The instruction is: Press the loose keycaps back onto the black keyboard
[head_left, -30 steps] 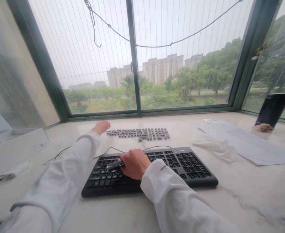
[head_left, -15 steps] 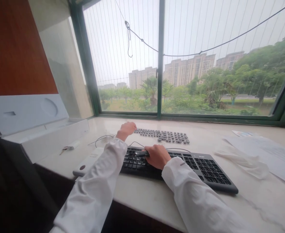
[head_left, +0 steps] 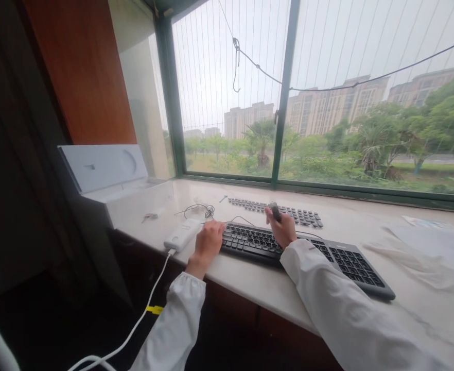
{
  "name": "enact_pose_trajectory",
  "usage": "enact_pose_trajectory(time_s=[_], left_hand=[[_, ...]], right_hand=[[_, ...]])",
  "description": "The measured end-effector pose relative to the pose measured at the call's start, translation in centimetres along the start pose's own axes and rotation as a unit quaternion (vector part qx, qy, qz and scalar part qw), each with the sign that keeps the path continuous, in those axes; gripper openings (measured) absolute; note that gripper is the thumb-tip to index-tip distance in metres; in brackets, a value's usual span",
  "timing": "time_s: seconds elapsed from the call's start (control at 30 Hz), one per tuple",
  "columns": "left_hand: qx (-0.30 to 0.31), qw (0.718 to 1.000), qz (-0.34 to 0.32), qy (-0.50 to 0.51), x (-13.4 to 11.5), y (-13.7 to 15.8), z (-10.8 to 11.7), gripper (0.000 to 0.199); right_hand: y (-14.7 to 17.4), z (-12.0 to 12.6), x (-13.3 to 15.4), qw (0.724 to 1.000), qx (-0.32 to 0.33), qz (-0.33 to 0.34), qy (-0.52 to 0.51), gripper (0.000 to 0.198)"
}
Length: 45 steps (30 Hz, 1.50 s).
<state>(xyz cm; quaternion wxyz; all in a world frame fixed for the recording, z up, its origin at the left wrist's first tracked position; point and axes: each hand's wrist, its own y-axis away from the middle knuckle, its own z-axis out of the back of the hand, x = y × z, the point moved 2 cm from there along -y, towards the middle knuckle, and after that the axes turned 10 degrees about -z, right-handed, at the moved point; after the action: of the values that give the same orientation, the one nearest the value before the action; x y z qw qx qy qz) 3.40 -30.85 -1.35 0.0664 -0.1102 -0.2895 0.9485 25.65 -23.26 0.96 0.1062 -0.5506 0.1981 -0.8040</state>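
Observation:
A black keyboard point(head_left: 250, 252) lies along the front of the pale counter, bare key sockets showing on its number pad. My left hand point(head_left: 210, 241) is at its left end, fingers curled together against the edge; whatever they may hold is hidden. Raised over the keyboard's middle, my right hand point(head_left: 284, 230) is closed around a short black cylindrical tool point(head_left: 276, 212), whose end points up and away. Behind the keyboard, loose dark keycaps point(head_left: 304, 216) are laid out in rows. A small teal piece point(head_left: 223, 198) sits left of them.
A white power bank point(head_left: 182, 234) with a white cable point(head_left: 150, 299) lies left of the keyboard. Near it are a coiled dark cord point(head_left: 209, 210), a small key-like item point(head_left: 150, 216) and an open white box point(head_left: 107, 170). Crumpled tissue point(head_left: 416, 263) and papers point(head_left: 431, 242) lie right.
My left hand has come back from the left end of the keycap rows to the keyboard's left end. My right hand has lifted with the black tool, now tilted upward. The view has turned left.

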Motion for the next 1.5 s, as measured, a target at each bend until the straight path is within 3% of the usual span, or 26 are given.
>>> enact_pose_trajectory(time_s=[0.07,0.17,0.27,0.37,0.47,0.7,0.87,1.07,1.5], left_hand=[[-0.010,1.000,0.007,0.015,0.0,0.1,0.1,0.041],[-0.003,1.000,0.006,0.029,-0.2,-0.1,0.4,0.041],[0.015,1.000,0.010,0.026,-0.3,0.0,0.5,0.041],[0.038,0.999,0.012,0.018,-0.2,0.1,0.5,0.042],[0.046,0.999,0.002,0.026,-0.1,0.1,0.2,0.036],[0.043,0.998,-0.022,0.034,0.2,0.2,-0.4,0.039],[0.067,0.997,-0.041,0.019,0.2,0.2,-0.4,0.041],[0.060,0.997,-0.051,0.023,0.3,0.1,-0.7,0.038],[0.062,0.996,-0.050,0.028,0.3,0.1,-0.8,0.034]], right_hand=[[-0.2,-0.1,-0.1,0.981,0.009,-0.091,-0.174,0.044],[-0.2,0.0,0.3,0.911,0.040,-0.166,-0.376,0.042],[-0.2,0.4,0.9,0.867,0.068,-0.174,-0.462,0.038],[-0.1,0.0,1.7,0.848,0.087,-0.185,-0.489,0.037],[0.0,-2.0,2.7,0.847,0.102,-0.206,-0.480,0.041],[-1.0,-9.4,3.7,0.861,0.108,-0.236,-0.437,0.042],[-2.2,-12.5,3.2,0.867,0.087,-0.230,-0.434,0.042],[-2.2,-13.9,2.9,0.867,0.063,-0.224,-0.441,0.042],[-1.2,-14.2,3.1,0.885,0.066,-0.223,-0.404,0.040]])
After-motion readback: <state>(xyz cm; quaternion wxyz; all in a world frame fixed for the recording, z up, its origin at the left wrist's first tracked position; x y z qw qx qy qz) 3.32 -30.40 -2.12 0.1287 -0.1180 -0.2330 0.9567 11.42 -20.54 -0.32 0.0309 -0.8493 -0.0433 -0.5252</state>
